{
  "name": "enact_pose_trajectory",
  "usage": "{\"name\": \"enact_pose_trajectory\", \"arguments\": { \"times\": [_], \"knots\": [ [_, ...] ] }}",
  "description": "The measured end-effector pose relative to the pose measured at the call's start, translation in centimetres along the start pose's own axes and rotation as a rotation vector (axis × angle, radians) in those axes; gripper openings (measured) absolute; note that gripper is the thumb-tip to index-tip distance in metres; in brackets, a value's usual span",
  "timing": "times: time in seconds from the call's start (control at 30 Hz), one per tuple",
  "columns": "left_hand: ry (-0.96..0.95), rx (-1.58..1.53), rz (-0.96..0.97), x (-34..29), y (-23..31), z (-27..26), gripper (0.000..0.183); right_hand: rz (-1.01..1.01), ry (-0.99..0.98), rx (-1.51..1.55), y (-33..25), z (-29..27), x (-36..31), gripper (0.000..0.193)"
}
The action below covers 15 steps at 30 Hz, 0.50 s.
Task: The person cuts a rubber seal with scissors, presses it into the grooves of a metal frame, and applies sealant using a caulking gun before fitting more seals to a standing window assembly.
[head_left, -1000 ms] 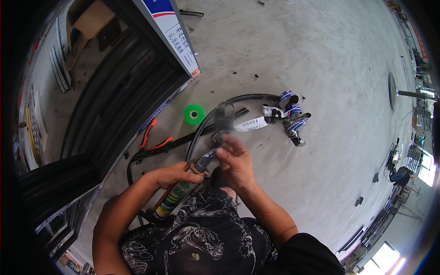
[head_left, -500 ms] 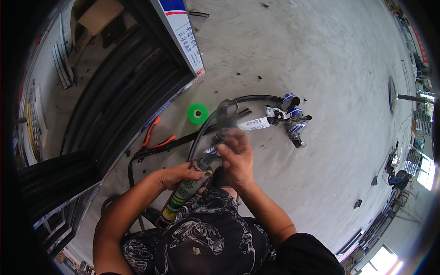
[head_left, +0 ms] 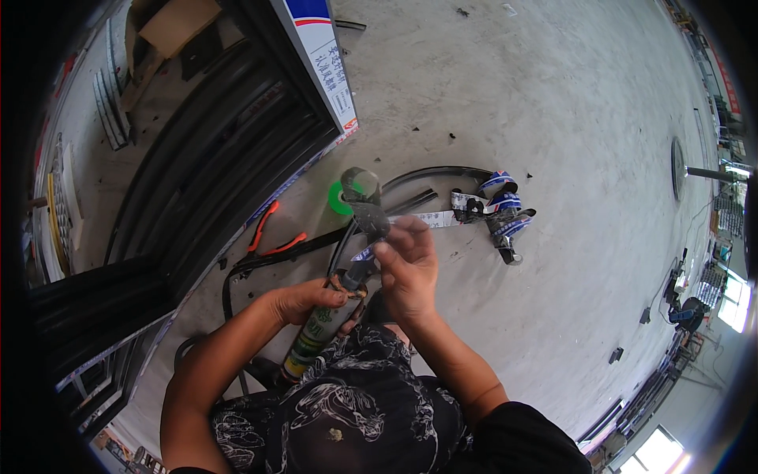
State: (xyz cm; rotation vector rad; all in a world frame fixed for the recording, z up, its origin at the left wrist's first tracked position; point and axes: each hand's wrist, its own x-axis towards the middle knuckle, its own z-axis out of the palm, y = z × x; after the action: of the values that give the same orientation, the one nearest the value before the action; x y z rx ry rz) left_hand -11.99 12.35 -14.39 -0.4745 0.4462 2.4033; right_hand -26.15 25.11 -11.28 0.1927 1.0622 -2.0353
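In my left hand (head_left: pixel 317 300) is a printed sealant cartridge (head_left: pixel 314 338), tilted with its dark nozzle (head_left: pixel 357 273) away from me. The fingers wrap around its top end, where brownish residue shows. My right hand (head_left: pixel 410 272) is beside the nozzle, thumb and fingertips pinched on a strip of dark, partly see-through film (head_left: pixel 368 217). One end of that strip curls up beyond the fingers; a blue-and-white printed piece lies against the nozzle. Whether the strip is wound around the nozzle is hard to tell.
A large dark frame (head_left: pixel 260 110) with printed edge film stands at left. On the concrete floor lie a green tape roll (head_left: pixel 335 201), orange-handled pliers (head_left: pixel 265 229), black strips (head_left: pixel 309 242) and crumpled blue-and-white film (head_left: pixel 505 207). A pole on a round base (head_left: pixel 677 170) stands far right.
The loose end of the film strip has swung left and now overlaps the green tape roll. Both hands keep nearly the same place and grip.
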Motion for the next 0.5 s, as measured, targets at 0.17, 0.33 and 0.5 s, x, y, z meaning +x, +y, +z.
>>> {"name": "enact_pose_trajectory", "arguments": {
  "times": [0.17, 0.33, 0.5],
  "knots": [
    [0.021, 0.020, 0.054, 0.0, 0.6, 1.3, 0.057, -0.072, 0.055, -0.138, 0.0, 0.1, -0.2, 0.046],
    [0.011, -0.020, 0.047, 0.1, 0.1, 0.3, 0.056, -0.139, 0.003, -0.226, 0.1, -0.1, 0.0, 0.046],
    [0.007, -0.060, 0.034, -0.1, -0.1, -0.1, 0.057, -0.191, -0.062, -0.253, 0.2, -0.6, 0.2, 0.045]
  ]
}}
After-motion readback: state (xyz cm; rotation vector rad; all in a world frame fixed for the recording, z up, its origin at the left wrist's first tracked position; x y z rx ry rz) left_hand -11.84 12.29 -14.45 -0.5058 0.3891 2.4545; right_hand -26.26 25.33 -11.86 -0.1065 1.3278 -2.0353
